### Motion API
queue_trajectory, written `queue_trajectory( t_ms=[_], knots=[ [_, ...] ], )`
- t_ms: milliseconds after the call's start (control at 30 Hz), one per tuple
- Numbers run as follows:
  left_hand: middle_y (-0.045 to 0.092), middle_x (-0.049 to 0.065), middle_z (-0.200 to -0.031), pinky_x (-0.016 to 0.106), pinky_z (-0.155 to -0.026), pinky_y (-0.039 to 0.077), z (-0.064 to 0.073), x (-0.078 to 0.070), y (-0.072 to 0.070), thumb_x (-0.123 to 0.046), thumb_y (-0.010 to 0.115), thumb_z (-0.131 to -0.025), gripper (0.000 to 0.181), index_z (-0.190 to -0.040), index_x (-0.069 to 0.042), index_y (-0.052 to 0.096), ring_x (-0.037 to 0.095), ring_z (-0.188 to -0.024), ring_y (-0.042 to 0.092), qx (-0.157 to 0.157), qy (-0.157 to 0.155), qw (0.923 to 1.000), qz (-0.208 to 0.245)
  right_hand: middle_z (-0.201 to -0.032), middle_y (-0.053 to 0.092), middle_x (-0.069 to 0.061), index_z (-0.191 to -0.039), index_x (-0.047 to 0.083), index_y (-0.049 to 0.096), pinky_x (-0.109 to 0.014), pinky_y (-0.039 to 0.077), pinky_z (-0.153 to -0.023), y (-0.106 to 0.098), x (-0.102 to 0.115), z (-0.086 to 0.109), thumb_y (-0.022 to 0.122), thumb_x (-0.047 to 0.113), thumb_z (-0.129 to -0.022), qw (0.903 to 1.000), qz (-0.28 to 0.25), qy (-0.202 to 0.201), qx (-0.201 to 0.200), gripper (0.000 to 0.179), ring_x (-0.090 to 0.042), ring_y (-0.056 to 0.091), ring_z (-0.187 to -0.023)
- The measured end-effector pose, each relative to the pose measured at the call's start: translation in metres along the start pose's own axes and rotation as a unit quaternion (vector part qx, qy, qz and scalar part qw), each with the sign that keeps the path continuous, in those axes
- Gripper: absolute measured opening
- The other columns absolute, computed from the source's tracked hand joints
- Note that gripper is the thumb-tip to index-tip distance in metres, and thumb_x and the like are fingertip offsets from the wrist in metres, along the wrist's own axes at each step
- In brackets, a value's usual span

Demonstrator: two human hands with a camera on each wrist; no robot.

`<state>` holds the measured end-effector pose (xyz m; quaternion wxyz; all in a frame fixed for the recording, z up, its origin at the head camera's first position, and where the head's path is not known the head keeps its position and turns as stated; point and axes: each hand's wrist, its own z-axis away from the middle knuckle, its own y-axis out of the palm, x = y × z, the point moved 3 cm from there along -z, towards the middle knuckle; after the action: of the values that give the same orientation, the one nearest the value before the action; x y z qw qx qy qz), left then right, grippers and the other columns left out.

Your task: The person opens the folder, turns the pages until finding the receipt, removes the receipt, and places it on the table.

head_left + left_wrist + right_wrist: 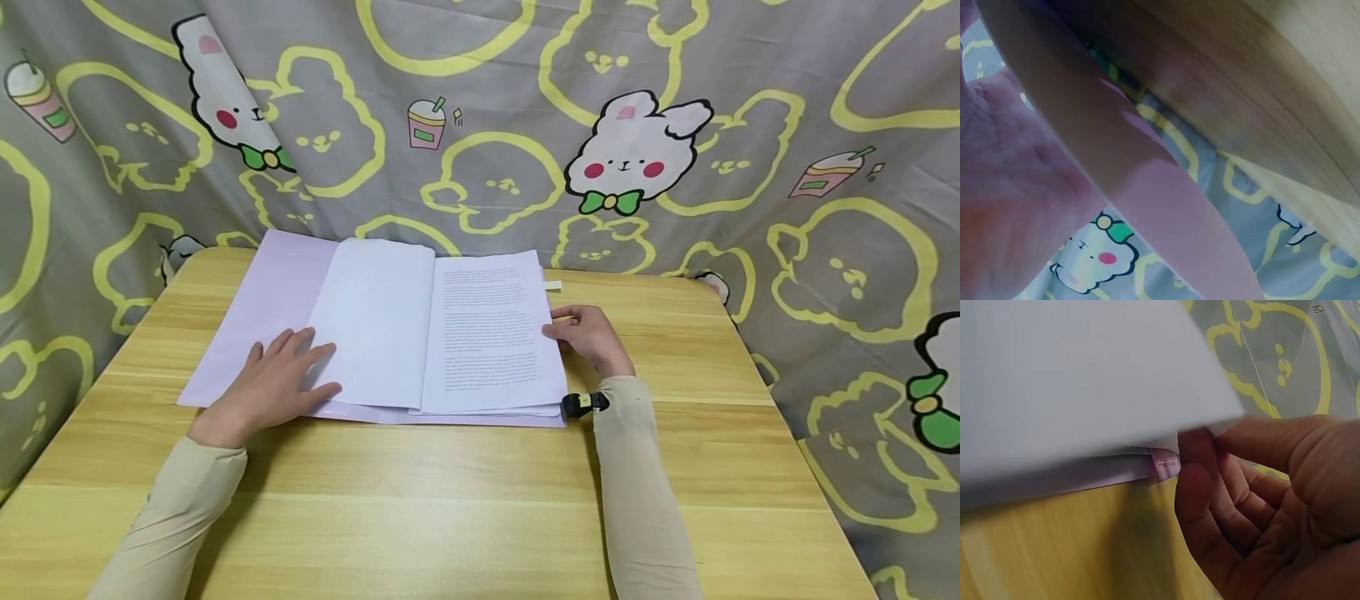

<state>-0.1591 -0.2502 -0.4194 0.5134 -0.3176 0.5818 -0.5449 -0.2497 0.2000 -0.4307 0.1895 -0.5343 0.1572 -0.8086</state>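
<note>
Lilac folder (273, 287), one, with white sheets (390, 267): lay open on the tabletop (480, 508), far edge near the curtain (491, 104). Hands, two: left hand (270, 379), fingers spread over the blank page (378, 329) on the folder's left half; right hand (592, 337), thumb and finger pinching the edge of the printed page (487, 333) at the folder's right side.

Risks, as judged: a pinch taking in several sheets could have lifted more than one at once; a sharp tug could have creased or torn the printed page; light pressure on the left could have let the blank page spring back; a smooth tabletop could have let the folder slide.

Materials: folder, thin and smooth, plastic by its look, straight-edged; sheets, thin, matt white, the printed one bearing close grey lines too small to read; pale tab (553, 286), a short strip jutting from the folder's right edge; tabletop, yellow wood grain; curtain, grey cloth behind the folder, softly folded, with yellow-outlined cartoon animals.
</note>
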Motion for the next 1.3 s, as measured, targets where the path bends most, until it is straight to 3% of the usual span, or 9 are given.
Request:
queue_trajectory(
  t_ms=[300,500,733,900,1300],
  knots=[
    [0.03,0.03,-0.159,0.081,-0.108,0.014,0.0,0.0,0.001,-0.053,0.064,-0.096,0.072,-0.15,-0.007,0.05,0.055,-0.146,0.023,0.001,-0.002,1.0,0.008,-0.107,0.07,-0.012,-0.13,0.004,0.064,-0.038,0.052,-0.091,-0.001,0.005,0.003,0.072,0.02,-0.097,0.9996,0.002,-0.027,0.002,0.038,-0.023,0.064,-0.098],
    [0.03,0.03,-0.159,0.081,-0.109,0.013,0.0,-0.001,0.001,-0.052,0.064,-0.096,0.072,-0.15,-0.007,0.05,0.055,-0.146,0.022,0.005,-0.004,0.9999,0.01,-0.106,0.064,-0.012,-0.138,0.004,0.059,-0.039,0.052,-0.091,-0.001,0.011,0.004,0.065,0.018,-0.101,0.9979,-0.002,-0.065,0.006,0.041,-0.023,0.062,-0.094],
    [0.03,0.03,-0.159,0.082,-0.108,0.014,0.0,0.0,0.001,-0.055,0.063,-0.096,0.074,-0.15,-0.007,0.051,0.056,-0.145,0.023,0.004,-0.004,1.0,0.007,-0.126,0.065,-0.016,-0.149,0.01,0.052,-0.04,0.054,-0.096,0.001,0.013,0.006,0.054,0.022,-0.107,0.9952,-0.046,-0.082,0.027,0.044,-0.027,0.066,-0.107],
    [0.031,0.03,-0.159,0.082,-0.108,0.014,0.001,-0.001,0.0,-0.055,0.063,-0.096,0.074,-0.15,-0.007,0.051,0.055,-0.146,0.023,0.003,-0.004,1.0,0.007,-0.131,0.063,-0.019,-0.151,0.01,0.05,-0.041,0.055,-0.091,0.005,0.014,0.005,0.049,0.024,-0.109,0.992,-0.07,-0.095,0.046,0.044,-0.027,0.068,-0.103],
    [0.029,0.029,-0.16,0.081,-0.109,0.011,0.0,0.0,0.001,-0.05,0.065,-0.096,0.072,-0.151,-0.006,0.049,0.055,-0.147,0.021,0.007,-0.004,0.9999,0.014,-0.129,0.06,-0.018,-0.153,0.012,0.045,-0.028,0.054,-0.074,0.019,0.02,0.004,0.044,0.035,-0.11,0.9878,-0.098,-0.102,0.065,0.049,-0.023,0.065,-0.097]
  ],
)
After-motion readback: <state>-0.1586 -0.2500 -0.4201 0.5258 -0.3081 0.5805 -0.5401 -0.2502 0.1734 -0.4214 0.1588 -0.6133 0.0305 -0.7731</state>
